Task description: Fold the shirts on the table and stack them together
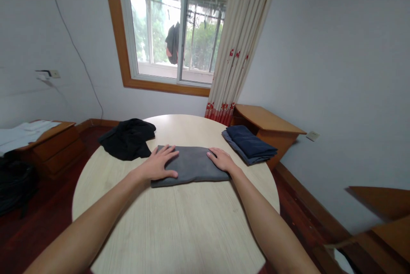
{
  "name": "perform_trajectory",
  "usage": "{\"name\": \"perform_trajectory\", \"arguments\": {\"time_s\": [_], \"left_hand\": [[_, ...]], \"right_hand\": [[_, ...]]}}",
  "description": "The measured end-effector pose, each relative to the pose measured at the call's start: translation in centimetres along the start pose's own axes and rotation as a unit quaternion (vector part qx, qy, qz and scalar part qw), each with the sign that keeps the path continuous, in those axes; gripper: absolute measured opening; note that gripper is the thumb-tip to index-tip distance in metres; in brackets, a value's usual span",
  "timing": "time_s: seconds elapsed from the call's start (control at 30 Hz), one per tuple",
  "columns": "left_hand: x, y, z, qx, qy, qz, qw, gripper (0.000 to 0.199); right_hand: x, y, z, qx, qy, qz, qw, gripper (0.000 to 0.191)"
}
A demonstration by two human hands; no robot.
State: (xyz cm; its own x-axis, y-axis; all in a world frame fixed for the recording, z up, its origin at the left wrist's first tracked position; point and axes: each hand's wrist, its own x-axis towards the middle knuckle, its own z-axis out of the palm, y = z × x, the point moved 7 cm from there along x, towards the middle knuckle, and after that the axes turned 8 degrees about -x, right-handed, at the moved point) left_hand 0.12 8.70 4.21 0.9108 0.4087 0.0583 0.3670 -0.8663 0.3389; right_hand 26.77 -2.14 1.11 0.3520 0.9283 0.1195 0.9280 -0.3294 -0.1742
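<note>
A grey folded garment (195,165) lies flat in a neat rectangle in the middle of the round table (179,227). My left hand (160,163) rests on its left end, fingers spread and palm down. On the right end lies my right hand (221,159), flat with the fingers stretched out. Neither hand grips the cloth. To the right, a stack of folded dark blue and grey clothes (250,142) sits near the table edge. At the far left of the table is a crumpled black garment (130,137).
A wooden desk (272,122) stands behind the table at the right, beside a patterned curtain (237,52). To the left is a wooden cabinet (54,154) with white cloth on top. A black bag (16,184) lies by the left edge.
</note>
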Motion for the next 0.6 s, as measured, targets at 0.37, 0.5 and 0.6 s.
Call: {"name": "perform_trajectory", "arguments": {"time_s": [0.37, 0.5, 0.6], "left_hand": [[-0.4, -6.6, -2.3, -0.013, 0.091, -0.081, 0.992, 0.063], [0.0, -7.3, -2.3, -0.078, 0.184, -0.131, 0.971, 0.048], [0.7, -7.1, -1.5, -0.137, 0.221, -0.142, 0.955, 0.054]], "right_hand": [[-3.2, -0.5, -3.2, 0.035, -0.056, 0.003, 0.998, 0.074], [-3.5, -1.9, -3.2, 0.121, -0.009, -0.028, 0.992, 0.066], [-3.2, -3.2, -3.5, 0.166, 0.074, -0.073, 0.981, 0.046]]}}
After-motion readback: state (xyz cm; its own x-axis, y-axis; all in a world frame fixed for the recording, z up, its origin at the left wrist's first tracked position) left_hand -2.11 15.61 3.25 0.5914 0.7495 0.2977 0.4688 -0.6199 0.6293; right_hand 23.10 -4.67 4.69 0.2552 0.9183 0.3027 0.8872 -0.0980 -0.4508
